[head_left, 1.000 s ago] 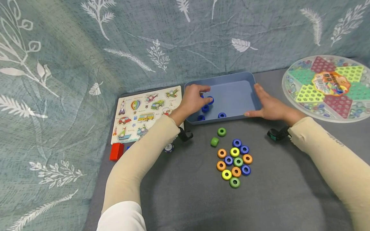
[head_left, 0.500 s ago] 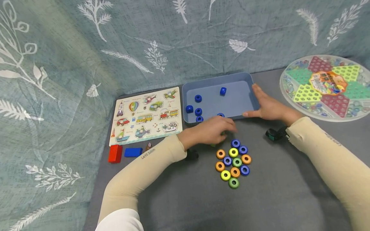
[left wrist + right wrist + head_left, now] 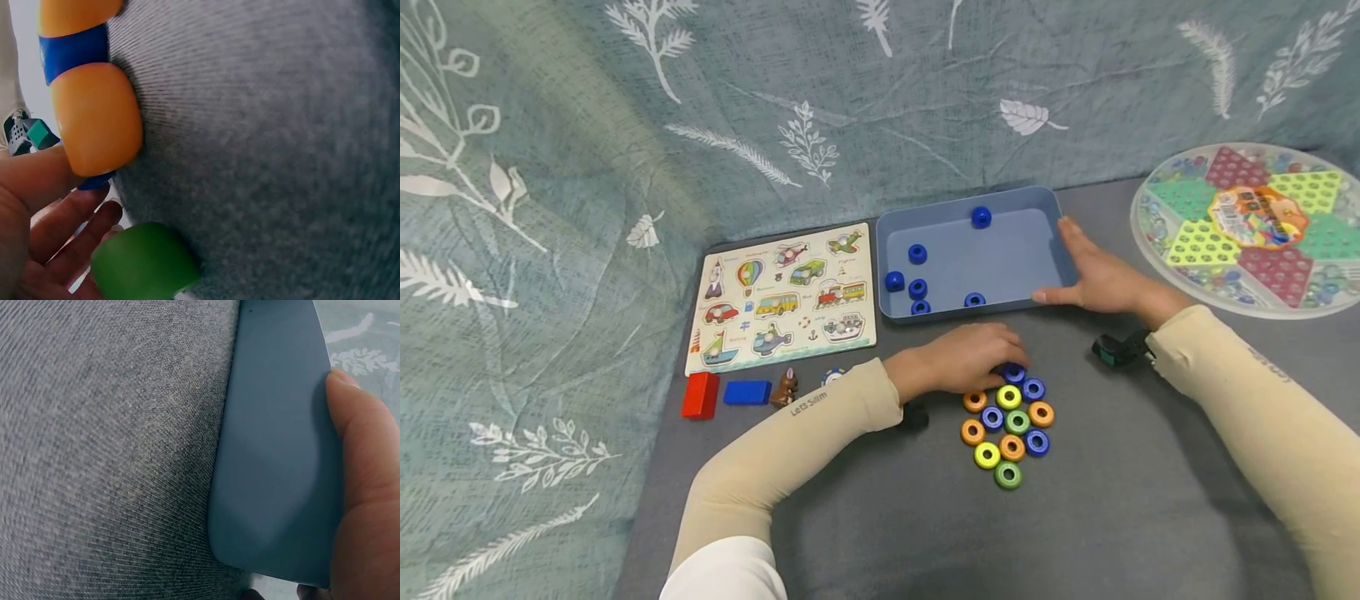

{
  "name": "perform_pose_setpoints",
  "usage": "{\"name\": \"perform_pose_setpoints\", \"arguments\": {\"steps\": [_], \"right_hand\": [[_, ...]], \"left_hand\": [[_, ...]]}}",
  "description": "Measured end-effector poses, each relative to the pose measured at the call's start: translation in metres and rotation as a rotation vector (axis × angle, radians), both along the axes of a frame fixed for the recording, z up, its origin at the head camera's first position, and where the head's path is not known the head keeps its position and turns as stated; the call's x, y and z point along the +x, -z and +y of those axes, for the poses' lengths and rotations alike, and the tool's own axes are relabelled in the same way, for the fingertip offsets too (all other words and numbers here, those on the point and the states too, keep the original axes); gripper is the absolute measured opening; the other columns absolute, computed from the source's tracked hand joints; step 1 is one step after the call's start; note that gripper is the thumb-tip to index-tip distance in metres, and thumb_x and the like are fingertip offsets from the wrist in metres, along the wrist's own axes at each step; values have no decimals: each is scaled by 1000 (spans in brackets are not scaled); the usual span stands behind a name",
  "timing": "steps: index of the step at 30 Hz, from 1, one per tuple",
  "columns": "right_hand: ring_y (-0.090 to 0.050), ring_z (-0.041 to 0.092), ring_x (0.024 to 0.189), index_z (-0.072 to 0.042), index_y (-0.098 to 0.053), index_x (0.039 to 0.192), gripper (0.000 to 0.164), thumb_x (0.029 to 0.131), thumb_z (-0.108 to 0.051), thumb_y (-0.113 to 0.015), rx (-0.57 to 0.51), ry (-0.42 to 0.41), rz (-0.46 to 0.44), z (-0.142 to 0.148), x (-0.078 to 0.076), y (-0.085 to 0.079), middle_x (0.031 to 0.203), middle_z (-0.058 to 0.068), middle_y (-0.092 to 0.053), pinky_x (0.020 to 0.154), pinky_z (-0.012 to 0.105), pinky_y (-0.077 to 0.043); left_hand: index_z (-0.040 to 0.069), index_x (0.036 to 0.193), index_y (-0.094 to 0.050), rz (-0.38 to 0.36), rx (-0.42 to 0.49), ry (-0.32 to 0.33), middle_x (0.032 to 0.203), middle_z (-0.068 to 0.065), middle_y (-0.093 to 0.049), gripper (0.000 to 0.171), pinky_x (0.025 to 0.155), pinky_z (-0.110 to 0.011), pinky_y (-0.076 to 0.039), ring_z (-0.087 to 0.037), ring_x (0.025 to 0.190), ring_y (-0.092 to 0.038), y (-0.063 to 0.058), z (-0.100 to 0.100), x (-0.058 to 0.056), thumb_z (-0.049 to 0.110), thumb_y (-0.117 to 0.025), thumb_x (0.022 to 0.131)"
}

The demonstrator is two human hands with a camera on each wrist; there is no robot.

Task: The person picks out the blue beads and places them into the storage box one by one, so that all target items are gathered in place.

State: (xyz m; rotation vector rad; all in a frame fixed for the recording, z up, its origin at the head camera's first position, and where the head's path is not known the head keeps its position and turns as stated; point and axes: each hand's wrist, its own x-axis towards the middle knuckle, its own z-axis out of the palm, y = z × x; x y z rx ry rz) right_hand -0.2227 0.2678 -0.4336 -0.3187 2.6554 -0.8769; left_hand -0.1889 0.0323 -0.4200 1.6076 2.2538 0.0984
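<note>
My left hand (image 3: 973,358) reaches to the far side of a cluster of coloured ring beads on the dark cloth. Its thumb and fingers pinch a blue bead (image 3: 1014,372), mostly hidden behind an orange bead (image 3: 97,119) in the left wrist view. A green bead (image 3: 144,265) sits by the other fingers there. Yellow bead (image 3: 987,454) and green bead (image 3: 1008,475) form the cluster's near end. Against the corner of a blue-grey tray (image 3: 1000,307), my right hand (image 3: 1097,271) rests with straight fingers along the side wall and thumb at the front rim. Several blue beads (image 3: 917,254) lie inside.
A wooden picture puzzle board (image 3: 797,300) lies left of the tray. Before it are a red block (image 3: 700,396), a blue block (image 3: 747,392) and a small brown animal figure (image 3: 786,387). A round Chinese checkers board (image 3: 1255,229) lies at right; a patterned curtain (image 3: 925,100) hangs behind.
My left hand has let go of a blue bead in the tray and come out to the cluster. That bead rolled to the tray's back wall. The right hand stays at the corner.
</note>
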Motion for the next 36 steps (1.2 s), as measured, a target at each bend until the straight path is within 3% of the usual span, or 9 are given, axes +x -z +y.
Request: {"name": "perform_pose_setpoints", "arguments": {"steps": [4,10,16,25,29,32,36], "right_hand": [[8,40,142,-5,18,146,116,80,-54,-64,2,-3,-1,1,1,-1,153,15,23,113,57,-8],[7,41,142,-5,17,146,115,81,-54,-64,6,-5,2,0,1,0,153,16,22,113,58,-8],[7,41,142,-4,17,146,115,81,-53,-64,6,-1,-1,0,1,1,153,16,22,113,58,-8],[5,42,141,-3,16,147,114,81,-50,-66,-1,-2,11,0,1,-2,153,19,20,114,56,-7],[5,42,141,-2,15,146,114,81,-50,-66,6,-7,17,0,1,-2,153,19,20,114,56,-8],[5,42,142,-2,16,146,115,81,-51,-65,7,-6,15,1,1,0,153,19,20,114,56,-7],[6,41,142,-3,16,146,115,81,-52,-65,5,-8,17,1,0,1,153,19,21,114,57,-7]], "left_hand": [[17,111,-64,-32,30,-34,110,4,-63,26,93,-26,-45,-8,104,-56,0,0,0,21,-66,86],[14,111,-63,-126,146,-79,109,3,-65,26,92,-23,-46,-7,102,-59,0,-5,-4,21,-66,86],[12,117,-62,-161,236,-180,113,1,-64,34,94,-25,-44,-9,104,-58,-13,-15,-13,24,-67,86],[10,111,-65,-122,412,-494,107,-3,-67,30,88,-28,-49,-14,99,-61,-29,-34,-48,20,-69,83],[7,115,-64,-97,394,-631,109,-6,-67,34,87,-28,-50,-17,100,-62,-31,-38,-65,18,-69,83],[5,118,-63,-69,365,-673,111,-8,-67,37,88,-29,-49,-19,101,-62,-32,-38,-75,18,-69,83],[7,114,-65,-34,352,-683,108,-7,-68,35,88,-31,-49,-19,99,-63,-34,-37,-84,19,-70,82]]}}
